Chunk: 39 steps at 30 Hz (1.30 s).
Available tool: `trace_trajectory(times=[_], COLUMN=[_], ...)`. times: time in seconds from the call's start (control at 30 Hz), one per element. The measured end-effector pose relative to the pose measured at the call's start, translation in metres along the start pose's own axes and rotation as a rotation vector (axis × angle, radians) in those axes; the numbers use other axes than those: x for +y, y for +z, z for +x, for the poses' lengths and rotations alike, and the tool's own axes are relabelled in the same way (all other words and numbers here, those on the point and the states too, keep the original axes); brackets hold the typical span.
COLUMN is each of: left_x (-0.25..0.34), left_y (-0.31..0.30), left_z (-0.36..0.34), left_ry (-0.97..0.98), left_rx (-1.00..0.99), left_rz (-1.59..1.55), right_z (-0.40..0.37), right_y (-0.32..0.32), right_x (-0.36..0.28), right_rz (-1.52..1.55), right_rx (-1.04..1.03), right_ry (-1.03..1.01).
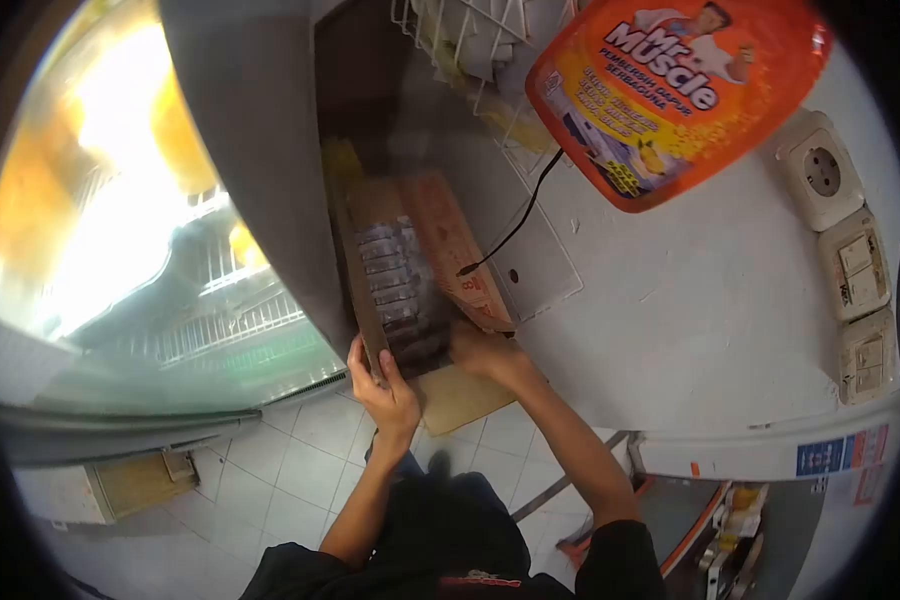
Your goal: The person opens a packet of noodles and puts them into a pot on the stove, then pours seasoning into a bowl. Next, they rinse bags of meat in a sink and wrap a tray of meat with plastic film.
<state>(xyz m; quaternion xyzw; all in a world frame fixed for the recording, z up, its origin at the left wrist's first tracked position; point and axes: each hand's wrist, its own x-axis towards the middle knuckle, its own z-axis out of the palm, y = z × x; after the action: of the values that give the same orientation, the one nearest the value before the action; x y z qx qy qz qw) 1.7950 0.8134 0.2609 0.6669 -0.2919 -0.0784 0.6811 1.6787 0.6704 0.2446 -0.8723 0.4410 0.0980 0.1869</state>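
An open cardboard box (440, 240) stands between the lit glass-front cooler and the white wall, with a row of small clear-wrapped packs (390, 268) inside it. My left hand (385, 395) grips the near left edge of the box, thumb on one side and fingers on the other. My right hand (482, 352) is at the box's near right side, by its opening; its fingers are blurred and in shadow, so what they hold, if anything, is hidden. A cardboard flap (460, 400) hangs below, between my two wrists.
A cooler (195, 270) with wire shelves fills the left. An orange Mr. Muscle pack (680, 90) hangs at the upper right near a wire rack (470, 45). A black cable (530, 210) dangles before the box. A socket (822, 172) and switches are on the right wall.
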Motion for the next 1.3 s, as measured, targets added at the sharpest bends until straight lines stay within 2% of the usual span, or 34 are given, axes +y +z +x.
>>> trace_trajectory(times=[0.13, 0.17, 0.33, 0.4, 0.5, 0.53, 0.57, 0.63, 0.67, 0.77, 0.8, 0.83, 0.9, 1.03, 1.07, 1.17, 1.2, 1.3], left_x=[-0.008, -0.010, -0.014, -0.025, 0.007, 0.017, 0.028, 0.054, 0.077, 0.122, 0.128, 0.134, 0.146, 0.174, 0.176, 0.154, 0.148, 0.168], left_y=[0.004, 0.002, 0.002, 0.005, -0.010, -0.019, -0.025, -0.043, -0.048, -0.050, -0.048, -0.045, -0.040, -0.047, -0.052, -0.058, -0.062, -0.073], left_z=[0.003, 0.002, 0.000, -0.002, 0.020, 0.024, 0.020, 0.005, 0.002, -0.037, -0.049, -0.067, -0.112, -0.213, -0.235, -0.327, -0.356, -0.434], left_ry=[0.039, 0.030, 0.012, 0.005, 0.094, 0.250, 0.281, 0.334, 0.130, -0.085, 0.112, 0.038, -0.115, -0.093, -0.034, -0.060, -0.123, -0.645], left_rx=[-0.054, -0.078, -0.067, -0.070, -0.334, -0.346, -0.328, -0.309, -0.593, -0.946, -0.961, -1.013, -1.129, -1.364, -1.539, -1.927, -2.089, -2.420], left_rz=[-0.005, -0.016, 0.024, 0.010, 0.015, 0.121, -0.034, -0.341, -0.659, -0.477, -0.322, -0.355, -0.408, -0.458, -0.355, -0.492, -0.560, -0.558], right_z=[0.084, 0.095, 0.092, 0.057, -0.032, -0.071, -0.110, -0.173, -0.193, -0.257, -0.274, -0.296, -0.346, -0.454, -0.485, -0.579, -0.606, -0.682], right_y=[0.030, 0.028, -0.008, -0.029, -0.051, -0.067, -0.083, -0.096, -0.087, -0.059, -0.044, -0.035, -0.024, 0.031, 0.044, 0.116, 0.135, 0.174], right_x=[-0.025, -0.034, -0.065, -0.065, -0.054, -0.064, -0.074, -0.083, -0.081, -0.069, -0.060, -0.051, -0.048, -0.052, -0.055, -0.050, -0.052, -0.058], right_rz=[-0.144, -0.166, 0.040, 0.256, 0.833, 0.970, 1.107, 0.864, 0.783, 0.555, 0.491, 0.424, 0.562, 0.694, 0.708, 0.720, 0.686, 0.814], right_rx=[0.556, 0.599, 0.449, 0.401, 0.167, 0.213, 0.260, 0.502, 0.586, 0.788, 0.824, 0.862, 0.951, 1.141, 1.206, 1.296, 1.331, 1.341], right_ry=[-0.055, -0.036, 0.154, 0.145, 0.044, -0.040, -0.123, -0.180, -0.182, -0.123, -0.083, -0.041, 0.078, 0.338, 0.405, 0.551, 0.650, 0.857])
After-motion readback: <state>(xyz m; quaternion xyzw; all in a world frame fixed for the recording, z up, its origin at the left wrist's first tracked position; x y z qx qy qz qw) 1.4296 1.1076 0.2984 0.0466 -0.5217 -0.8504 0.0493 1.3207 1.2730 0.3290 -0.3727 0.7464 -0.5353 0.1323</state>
